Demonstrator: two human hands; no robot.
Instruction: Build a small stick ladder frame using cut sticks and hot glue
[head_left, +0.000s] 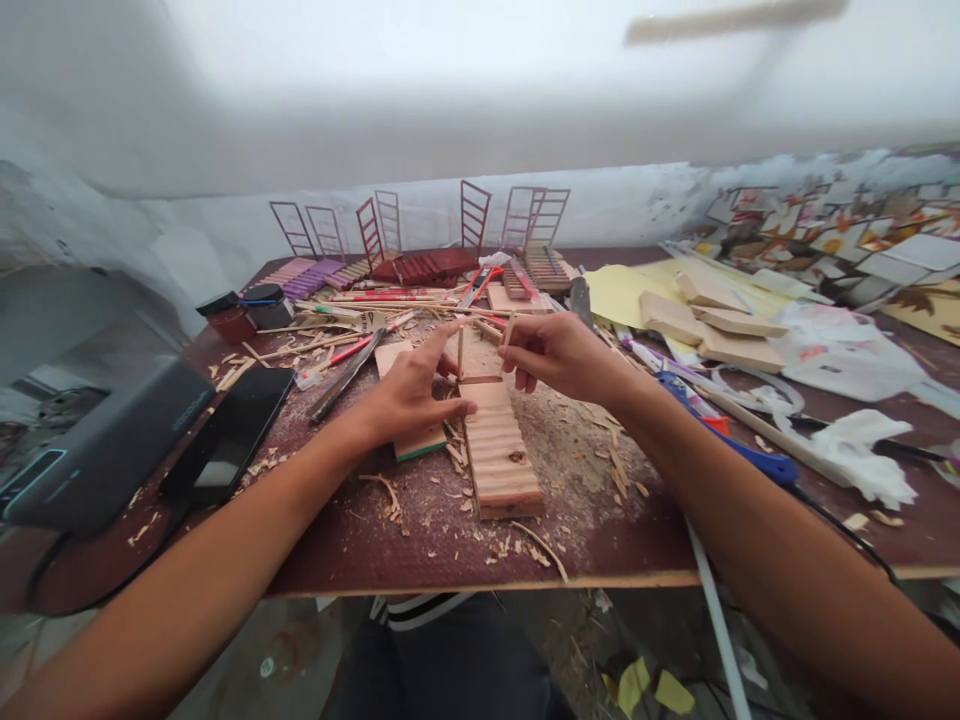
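In the middle of the table lies a ridged wooden block [499,445], with a small upright stick [460,355] at its far end. My left hand [416,390] is beside it with thumb and index finger spread apart. The thumb rests at the block's left edge, and the index fingertip is at the top of the upright stick; whether it presses on it I cannot tell. To the right of the block, my right hand [551,355] pinches a short thin wooden stick [508,330] between thumb and fingers. Under my left hand is a flat wooden piece [420,443] with a green edge.
A knife [349,375], a phone [229,435] and a dark power bank [105,440] lie to the left. Two jars [229,318] stand behind them. Small ladder-like frames [475,215] line the back. Wood blocks [705,320], plastic and a blue-handled tool [739,450] are right.
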